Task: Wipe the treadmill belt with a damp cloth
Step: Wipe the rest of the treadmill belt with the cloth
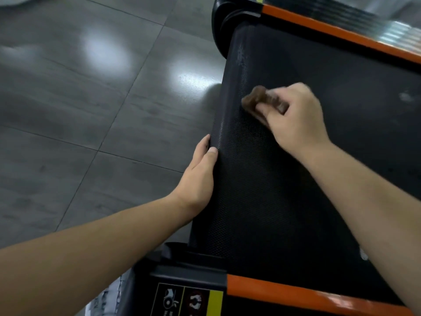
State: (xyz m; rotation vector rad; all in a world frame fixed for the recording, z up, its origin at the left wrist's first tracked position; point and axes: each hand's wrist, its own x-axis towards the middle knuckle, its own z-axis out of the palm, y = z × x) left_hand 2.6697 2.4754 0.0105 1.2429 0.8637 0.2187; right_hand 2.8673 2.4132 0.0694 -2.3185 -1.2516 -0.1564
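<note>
Orange side rail [296,295] with warning labels [189,299] lies nearest. Beyond it, the left hand [198,176] grasps the rounded end of the black treadmill belt [262,190], thumb on top. Farther on, the right hand [296,119] clutches a bunched brown cloth [257,98] against the belt.

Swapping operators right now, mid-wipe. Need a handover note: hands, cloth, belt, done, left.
Left hand: grips the rounded end of the black textured treadmill belt, thumb on top.
Right hand: holds a bunched brown cloth, pressed on the belt near that end; this part is blurred.
Done: wiping is underway; how much is already clean cannot be told.
Left: pale smudges show at the belt's end near the far orange side rail, with one further along the belt and one beside the right forearm. Wipe those and the remaining surface.
</note>
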